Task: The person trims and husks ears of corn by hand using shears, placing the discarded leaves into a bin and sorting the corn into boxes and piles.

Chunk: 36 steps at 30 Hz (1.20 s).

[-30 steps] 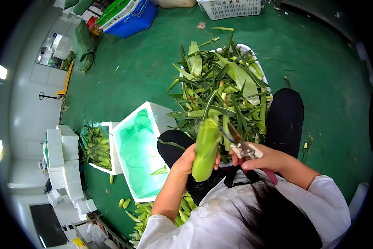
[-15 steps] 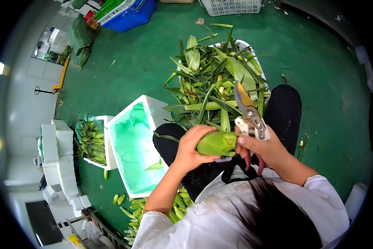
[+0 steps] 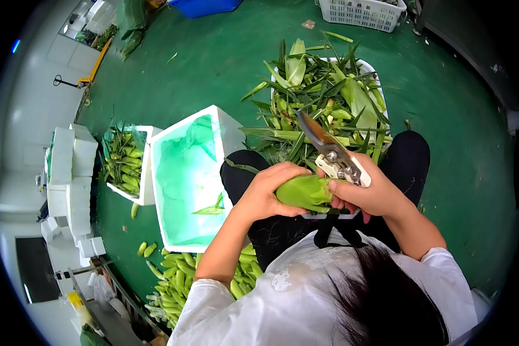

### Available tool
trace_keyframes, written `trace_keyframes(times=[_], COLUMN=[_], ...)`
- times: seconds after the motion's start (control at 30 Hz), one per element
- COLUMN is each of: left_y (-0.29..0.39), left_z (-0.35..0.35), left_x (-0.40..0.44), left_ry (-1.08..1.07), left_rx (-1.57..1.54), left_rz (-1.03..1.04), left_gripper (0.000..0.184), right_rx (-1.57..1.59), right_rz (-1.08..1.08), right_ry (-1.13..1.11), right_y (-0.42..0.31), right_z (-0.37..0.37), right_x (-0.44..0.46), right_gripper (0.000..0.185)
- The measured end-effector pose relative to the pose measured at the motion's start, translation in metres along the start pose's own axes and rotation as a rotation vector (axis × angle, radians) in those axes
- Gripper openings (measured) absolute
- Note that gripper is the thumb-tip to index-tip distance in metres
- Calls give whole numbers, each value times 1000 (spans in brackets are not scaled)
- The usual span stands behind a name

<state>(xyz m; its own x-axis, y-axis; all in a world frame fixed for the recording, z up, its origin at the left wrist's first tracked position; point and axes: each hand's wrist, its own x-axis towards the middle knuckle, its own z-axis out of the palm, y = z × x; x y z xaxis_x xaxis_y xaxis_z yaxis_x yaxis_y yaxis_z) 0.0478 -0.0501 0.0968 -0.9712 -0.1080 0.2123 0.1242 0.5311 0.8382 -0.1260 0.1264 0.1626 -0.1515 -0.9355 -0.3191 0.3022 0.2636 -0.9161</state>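
A green corn ear in its husk (image 3: 303,193) lies sideways above my lap. Wrapped round its left end is my left hand (image 3: 274,191). My right hand (image 3: 360,193) holds pruning shears (image 3: 334,153), blades pointing up and to the left, while its thumb presses the right end of the ear. Just beyond my hands, a white crate (image 3: 373,68) is heaped with cut husks and leaves (image 3: 328,109) between my knees.
Left of my knee stands a white foam box (image 3: 161,202) lined with green plastic; another foam box (image 3: 148,181) holds corn. A pile of corn ears (image 3: 181,279) lies on the floor. A white basket (image 3: 360,14) and blue bin (image 3: 204,4) are at the top.
The ear has turned from upright to sideways, and my right thumb has come onto its end. The shears have swung up, blades leftward. The view has shifted.
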Motion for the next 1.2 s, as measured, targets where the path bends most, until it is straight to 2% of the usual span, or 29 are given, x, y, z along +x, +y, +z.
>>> trace_keyframes(times=[0.13, 0.17, 0.23, 0.27, 0.3, 0.37, 0.43, 0.47, 0.53, 0.63, 0.67, 0.77, 0.8, 0.83, 0.87, 0.9, 0.93, 0.97, 1.0, 1.03, 1.1, 1.13, 1.17, 1.2], left_y=[-18, -18, -23, -19, -13, -2, 2, 7, -4, -24, -27, -20, -12, -3, 6, -4, -9, -9, -22, -19, 6, 12, 9, 39], left_z=[27, 33, 46, 52, 58, 58, 69, 64, 61, 54, 53, 53, 51, 45, 40, 41, 36, 30, 28, 28, 33, 37, 51, 49], left_x=[-21, -22, -22, -22, -20, -20, -19, -19, -17, -28, -37, -85, -107, -133, -159, -196, -232, -274, -340, -397, -511, -569, -633, -653], left_ry=[149, 245, 405, 470, 551, 603, 807, 855, 847, 667, 628, 566, 611, 724, 842, 937, 1235, 1597, 1759, 2071, 2489, 2725, 2956, 3137], left_rx=[-416, -318, -330, -330, -344, -341, -259, -174, -213, -301, -340, -521, -603, -662, -724, -1019, -964, -734, -667, -690, -482, -268, -35, -68], left_rz=[-33, 35, 233, 291, 341, 442, 560, 573, 611, 360, 271, -9, -96, -173, -244, -360, -445, -593, -729, -745, -842, -995, -971, -831], left_gripper=[74, 73, 73, 66, 49, 34, 31, 33, 32, 34, 35, 44, 48, 50, 52, 54, 65, 59, 52, 53, 64, 70, 77, 78], right_rx=[509, 523, 734, 754, 773, 774, 657, 644, 592, 304, 292, 342, 399, 403, 191, 36, -31, 73, 191, 181, 118, 125, 136, 133], right_rz=[-48, -72, -68, -95, -35, -80, -26, -18, -19, 58, -1, 80, -20, -118, -217, -142, -57, 53, 65, 96, 206, 264, 310, 327], right_ry=[-87, -48, -66, -43, -25, -163, -234, -257, -315, -376, -447, -394, -335, -258, -150, 43, 33, 11, -54, -96, -45, -39, -9, 40], right_y=[9, 12, 17, 18, 14, 7, -8, -10, -14, -29, -24, -20, -11, -1, 13, 30, 46, 56, 84, 110, 116, 130, 148, 162], right_z=[26, 32, 40, 45, 48, 53, 60, 62, 66, 73, 79, 98, 109, 113, 110, 102, 84, 75, 44, 6, -10, -36, -68, -94], right_x=[6, 7, 6, 5, -2, -6, -10, -10, -5, 0, 6, 26, 42, 60, 78, 89, 99, 98, 108, 118, 101, 103, 109, 107], right_gripper=[29, 25, 25, 27, 27, 28, 29, 29, 26, 23, 22, 32, 39, 47, 49, 50, 52, 53, 53, 52, 46, 46, 46, 45])
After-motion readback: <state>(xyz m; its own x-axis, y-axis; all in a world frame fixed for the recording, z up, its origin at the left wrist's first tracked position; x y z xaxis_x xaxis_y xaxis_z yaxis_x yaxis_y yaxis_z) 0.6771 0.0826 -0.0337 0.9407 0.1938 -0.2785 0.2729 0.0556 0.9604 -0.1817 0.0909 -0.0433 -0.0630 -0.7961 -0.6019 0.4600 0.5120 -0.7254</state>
